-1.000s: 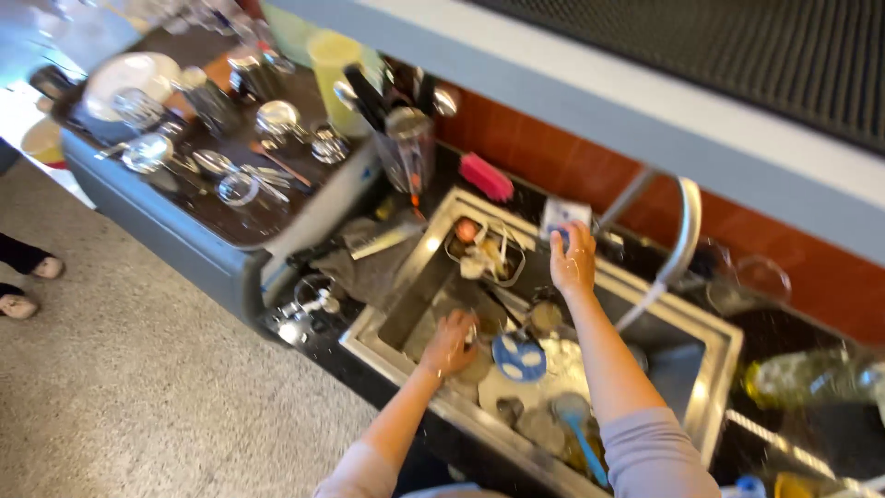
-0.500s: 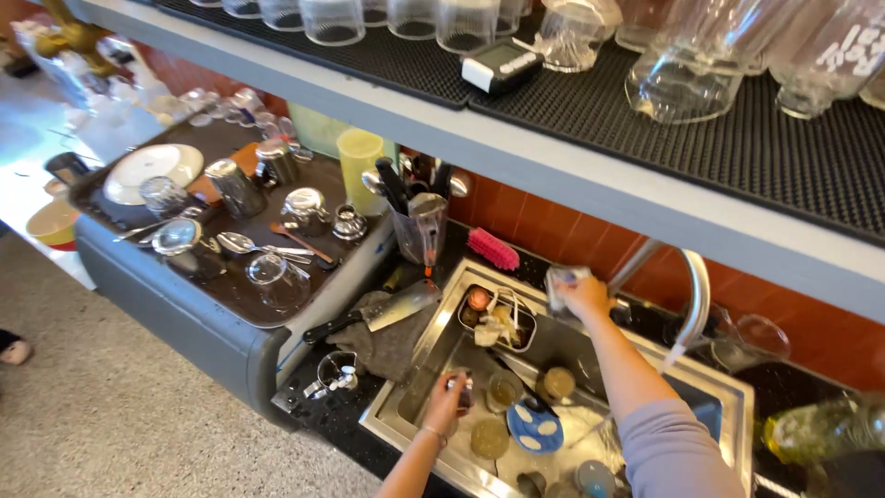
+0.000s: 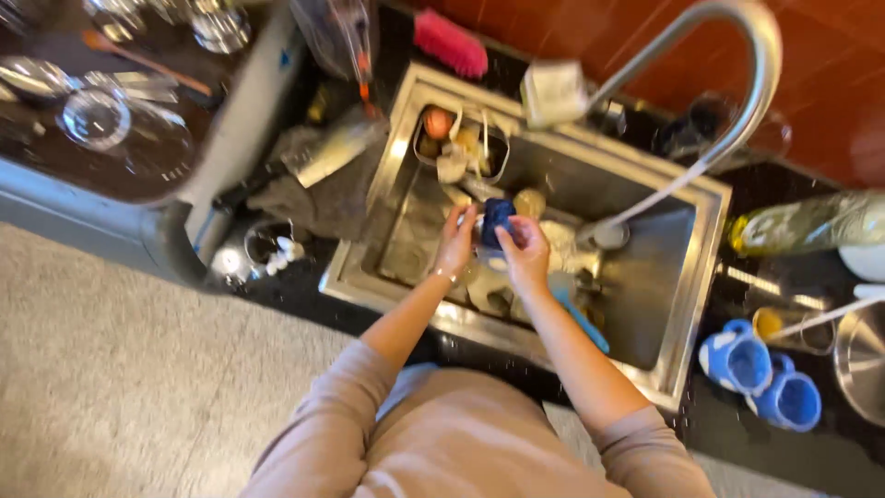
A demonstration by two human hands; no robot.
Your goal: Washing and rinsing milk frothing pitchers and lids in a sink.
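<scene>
Gripping a small dark blue cup point(image 3: 496, 219) between my left hand point(image 3: 456, 242) and right hand point(image 3: 525, 254), fingers curled on its sides, above the steel sink point(image 3: 682, 304) beside the running faucet point(image 3: 737, 55).

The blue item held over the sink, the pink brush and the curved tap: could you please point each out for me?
Blue item point(image 3: 497, 219), head view: its upper face between the hands.
Pink brush point(image 3: 450, 42), head view: middle of its bristles.
Curved tap point(image 3: 758, 55), head view: the top of its arch.
</scene>
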